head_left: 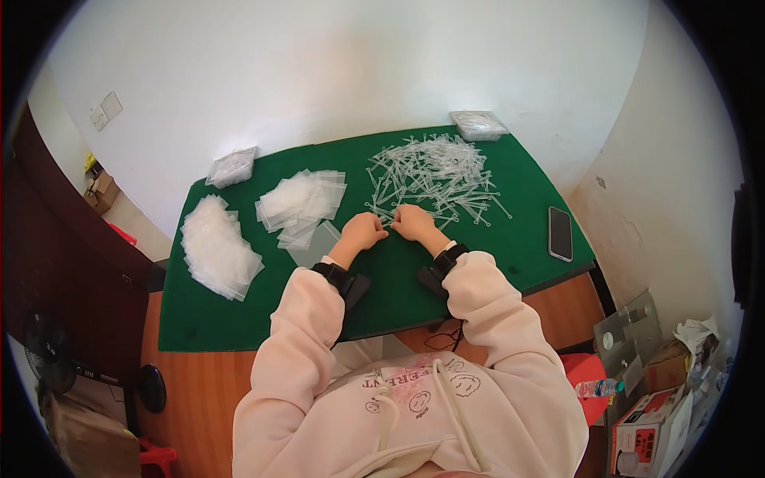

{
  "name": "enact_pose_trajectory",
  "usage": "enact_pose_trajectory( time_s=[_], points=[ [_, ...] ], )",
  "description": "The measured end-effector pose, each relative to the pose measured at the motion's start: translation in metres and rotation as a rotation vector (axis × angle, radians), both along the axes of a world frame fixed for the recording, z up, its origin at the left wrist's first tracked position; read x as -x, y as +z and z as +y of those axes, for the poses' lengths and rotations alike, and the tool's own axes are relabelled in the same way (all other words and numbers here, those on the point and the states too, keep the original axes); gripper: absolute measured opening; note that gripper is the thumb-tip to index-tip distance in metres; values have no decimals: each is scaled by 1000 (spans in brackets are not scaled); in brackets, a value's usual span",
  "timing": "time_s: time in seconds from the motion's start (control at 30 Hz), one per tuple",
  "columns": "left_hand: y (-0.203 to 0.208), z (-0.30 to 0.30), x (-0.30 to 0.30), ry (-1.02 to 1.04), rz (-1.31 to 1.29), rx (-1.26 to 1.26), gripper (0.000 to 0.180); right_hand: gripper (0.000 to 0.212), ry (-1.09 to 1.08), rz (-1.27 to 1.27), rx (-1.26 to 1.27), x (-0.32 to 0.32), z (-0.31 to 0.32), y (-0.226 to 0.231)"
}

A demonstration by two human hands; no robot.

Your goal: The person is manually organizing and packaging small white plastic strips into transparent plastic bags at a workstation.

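A heap of thin clear plastic sticks, some with small rings at their ends, lies toward the back right of the green-covered table. At its near edge, my left hand and my right hand almost meet. Both have their fingers closed in a pinch; what they hold is too small and too hidden to make out, though a few sticks lie right by the fingertips. Partly beneath my left wrist is a single flat clear bag. Beyond it spreads a pile of clear plastic bags, with a larger bag pile farther left.
Clear packs stand at the table's back edge, one at left and one at right. A dark-screened phone lies near the right edge. On the floor at right are a bottle and a carton; a wall borders the table's far side.
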State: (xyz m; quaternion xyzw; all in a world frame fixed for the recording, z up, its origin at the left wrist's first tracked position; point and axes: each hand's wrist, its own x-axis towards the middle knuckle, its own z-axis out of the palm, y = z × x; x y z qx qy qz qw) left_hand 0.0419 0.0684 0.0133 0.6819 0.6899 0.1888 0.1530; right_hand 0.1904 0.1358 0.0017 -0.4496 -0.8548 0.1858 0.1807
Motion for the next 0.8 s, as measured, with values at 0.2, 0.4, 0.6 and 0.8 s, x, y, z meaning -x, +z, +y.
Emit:
enact_pose_trajectory(
  time_s=[0.2, 0.4, 0.6, 0.8],
  points=[
    [5, 4, 0, 14, 38, -10, 22, 21, -52, -38, 75, -1, 7, 1],
    [4, 19, 8, -30, 176, 62, 20, 16, 59, -228, 15, 6, 31, 1],
    [-4, -9, 51, -42, -520, -568, 16, 13, 392, 582, 91, 6, -3, 23],
    [27, -39, 40, -47, -740, -543, 25, 15, 413, 795, 282, 20, -48, 49]
  ],
)
